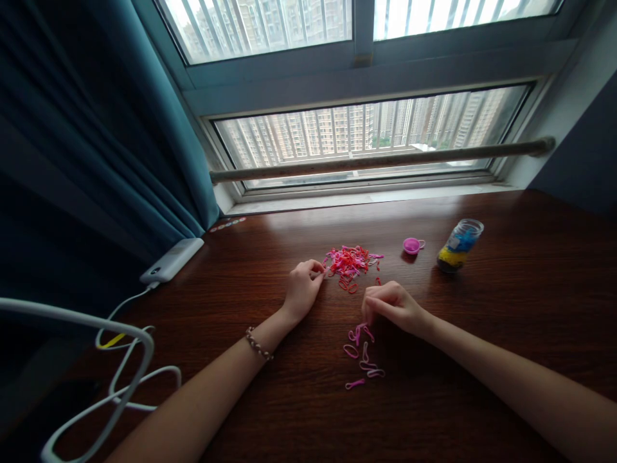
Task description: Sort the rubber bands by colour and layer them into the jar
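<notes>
The right hand (398, 307) curls its fingers downward, thumb drawn in close to them, above the near side of the surface (520, 276); whether its tips close on anything cannot be told. Take the clock's centre as the heaped pile (351, 260), with twelve toward the window: this hand sits between four and five. Nearest, at six o'clock, lie the loose bands (369, 366), thin, smooth-looking loops in pinks and pale mauve, some rounded, some pinched into slim ovals, the upper ones just below the right hand's fingertips. At seven, a braided bracelet (258, 344) circles the left wrist. The left hand (303, 290), at eight, brings bent fingers and thumb near one another at the pile's edge; whether a band is caught between them cannot be told. Also toward eight, a thick, glossy white cable (147, 350) loops, while a slab-shaped white device (172, 260) with rounded corners lies at nine. The pile itself is a tangle of pink, red and orange loops on glossy, dark-grained wood. Near three stands a clear jar (459, 247) with blue, yellow and dark contents; between two and three sits a small, round pink cup (411, 245) with a looped handle. Farthest, at twelve, a pale rail (385, 161) crosses the window (385, 122).
</notes>
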Available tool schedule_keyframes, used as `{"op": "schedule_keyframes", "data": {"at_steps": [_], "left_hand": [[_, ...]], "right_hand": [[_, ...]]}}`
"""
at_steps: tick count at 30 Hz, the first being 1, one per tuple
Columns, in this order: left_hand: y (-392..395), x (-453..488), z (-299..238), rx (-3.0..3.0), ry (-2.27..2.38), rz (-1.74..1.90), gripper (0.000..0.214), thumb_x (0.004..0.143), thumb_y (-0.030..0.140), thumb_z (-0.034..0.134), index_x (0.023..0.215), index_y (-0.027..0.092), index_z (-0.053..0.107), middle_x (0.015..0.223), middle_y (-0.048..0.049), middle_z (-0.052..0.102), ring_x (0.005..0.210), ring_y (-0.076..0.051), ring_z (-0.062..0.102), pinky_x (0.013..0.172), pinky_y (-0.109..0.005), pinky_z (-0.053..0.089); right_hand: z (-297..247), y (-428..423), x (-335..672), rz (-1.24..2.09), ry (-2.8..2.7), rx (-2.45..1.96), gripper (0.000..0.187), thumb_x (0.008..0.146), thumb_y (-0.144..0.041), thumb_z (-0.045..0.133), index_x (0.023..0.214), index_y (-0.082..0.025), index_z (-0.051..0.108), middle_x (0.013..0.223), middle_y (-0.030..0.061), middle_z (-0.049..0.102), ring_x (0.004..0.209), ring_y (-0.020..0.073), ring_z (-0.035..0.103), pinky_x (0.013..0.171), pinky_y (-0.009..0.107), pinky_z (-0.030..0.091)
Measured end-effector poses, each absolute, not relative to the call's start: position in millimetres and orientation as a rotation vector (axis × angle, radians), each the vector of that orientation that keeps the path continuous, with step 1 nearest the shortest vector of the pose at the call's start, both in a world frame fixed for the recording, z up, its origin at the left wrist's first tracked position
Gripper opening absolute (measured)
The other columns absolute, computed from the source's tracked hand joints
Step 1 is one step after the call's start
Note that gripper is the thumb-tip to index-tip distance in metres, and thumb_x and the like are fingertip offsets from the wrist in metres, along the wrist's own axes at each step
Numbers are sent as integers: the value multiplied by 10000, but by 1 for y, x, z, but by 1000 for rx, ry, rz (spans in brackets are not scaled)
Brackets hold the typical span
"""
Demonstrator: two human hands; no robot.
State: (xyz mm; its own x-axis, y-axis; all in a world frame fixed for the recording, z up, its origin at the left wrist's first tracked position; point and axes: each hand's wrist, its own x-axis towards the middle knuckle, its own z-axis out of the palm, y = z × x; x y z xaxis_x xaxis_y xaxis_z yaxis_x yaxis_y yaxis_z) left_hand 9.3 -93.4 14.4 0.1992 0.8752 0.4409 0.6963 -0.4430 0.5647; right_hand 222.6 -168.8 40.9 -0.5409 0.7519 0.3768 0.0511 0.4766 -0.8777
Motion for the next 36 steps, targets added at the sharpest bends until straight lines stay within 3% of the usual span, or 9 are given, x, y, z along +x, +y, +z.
{"op": "schedule_keyframes", "data": {"at_steps": [6,11,15,18,21,24,36], "left_hand": [[-98,12,19,2204,1391,1151,67,768,239,565,790,180,589,773,-8,637,711,-137,589,662,-246,460],[-98,12,20,2208,1285,1207,95,779,223,555,826,178,625,812,-24,655,734,-141,598,686,-252,469],[-99,12,24,2237,1193,1216,116,795,239,545,806,176,641,806,-36,646,743,-143,588,707,-263,464],[-108,17,29,2244,1039,1193,114,788,239,559,784,166,646,786,-47,638,735,-142,579,697,-258,463],[-127,28,36,2274,753,1030,120,790,229,558,793,154,651,789,-60,642,726,-133,578,682,-241,466],[-146,38,40,2333,472,799,134,782,237,571,788,137,660,748,-66,643,703,-128,576,668,-228,467],[-148,40,37,2467,269,682,173,752,320,604,761,159,668,641,-47,655,666,-133,560,702,-246,458]], "right_hand": [[41,-166,226,1253,-1778,-760,466,872,-409,411,574,-103,598,575,36,570,548,104,519,544,214,406],[38,-166,224,1347,-2024,-618,463,871,-397,424,596,-95,642,630,50,592,575,110,556,563,215,429],[37,-161,226,1055,-2000,-741,425,888,-359,400,656,-117,661,692,57,610,641,124,576,619,232,452],[33,-154,230,650,-2027,-891,305,893,-304,400,866,-168,671,906,75,637,870,176,565,817,323,440],[25,-147,231,325,-2194,-1031,299,879,-289,427,1136,-227,566,1173,65,559,1136,232,413,977,437,324],[18,-145,229,199,-2315,-1187,400,873,-334,429,1261,-237,449,1304,55,452,1237,262,287,1010,484,272],[15,-143,227,140,-2294,-1255,363,878,-350,413,1188,-190,516,1207,80,513,1135,233,400,983,426,329]]}}
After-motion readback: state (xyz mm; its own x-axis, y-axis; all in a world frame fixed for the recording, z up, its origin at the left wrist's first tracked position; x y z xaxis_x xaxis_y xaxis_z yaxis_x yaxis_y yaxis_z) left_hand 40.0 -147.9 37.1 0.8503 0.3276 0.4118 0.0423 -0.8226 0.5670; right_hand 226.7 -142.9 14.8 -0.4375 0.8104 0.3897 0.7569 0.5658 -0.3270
